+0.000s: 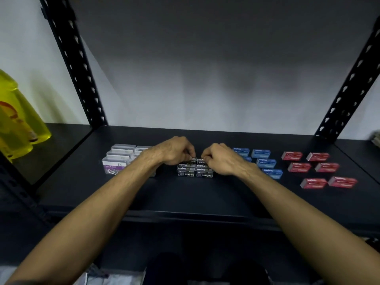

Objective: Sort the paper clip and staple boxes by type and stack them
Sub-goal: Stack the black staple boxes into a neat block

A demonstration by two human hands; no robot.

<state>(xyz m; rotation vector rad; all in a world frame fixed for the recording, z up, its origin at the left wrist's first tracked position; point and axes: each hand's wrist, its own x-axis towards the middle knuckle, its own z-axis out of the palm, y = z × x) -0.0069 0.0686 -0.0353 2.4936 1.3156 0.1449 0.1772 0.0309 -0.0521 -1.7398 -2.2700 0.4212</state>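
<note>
On the dark shelf [185, 198] a block of black staple boxes [195, 171] stands in the middle, two columns wide and several layers high. My left hand [174, 151] pinches the top black box of the left column. My right hand [220, 159] pinches the top black box of the right column. Clear paper clip boxes [121, 159] with purple labels are stacked at the left, partly hidden by my left forearm. Blue staple boxes [265, 162] lie singly to the right of my right hand. Red staple boxes [316, 169] lie spread out in pairs at the far right.
Black perforated shelf posts rise at the left [74, 64] and right [349, 93]. A yellow translucent container [18, 120] sits on the neighbouring shelf at the far left. The shelf's front edge [185, 217] runs below my forearms.
</note>
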